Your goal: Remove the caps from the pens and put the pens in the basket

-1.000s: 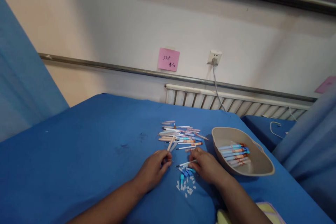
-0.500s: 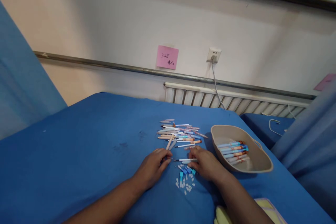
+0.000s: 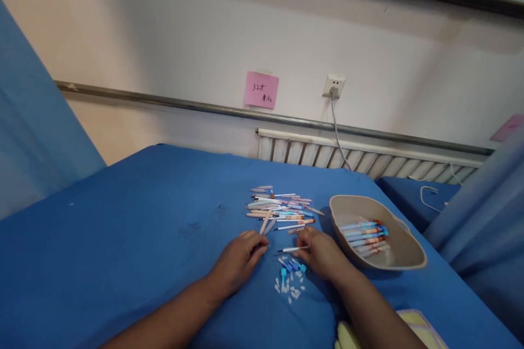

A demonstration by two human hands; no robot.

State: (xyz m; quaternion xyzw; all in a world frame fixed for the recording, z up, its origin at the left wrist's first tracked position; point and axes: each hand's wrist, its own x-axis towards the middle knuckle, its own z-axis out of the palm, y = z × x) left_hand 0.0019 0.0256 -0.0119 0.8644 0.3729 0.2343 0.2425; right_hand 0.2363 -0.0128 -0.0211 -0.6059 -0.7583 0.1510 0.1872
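From where I stand, the left hand has its fingertips drawn together on the lower end of a peach pen barrel, which slants up and away towards the heap. A grey barrel lies just beside it on the right. Across a small gap, the right hand has thumb and fingers pinched on a thin white refill, its dark tip pointing left at the other hand.

Both forearms come in low from the near side and angle inward. The hands are close to the blue cloth, knuckles up, fingers curled towards each other.

Beyond them lies a loose heap of pens and refills, mostly crosswise, in white, peach, grey, pink and blue. Between the hands and a little nearer are some blue and teal pieces, with small white tips scattered below.

To the right of the right hand is a beige basket. A row of pens lies in it side by side, with blue, orange and brown parts and some paler ones nearest.
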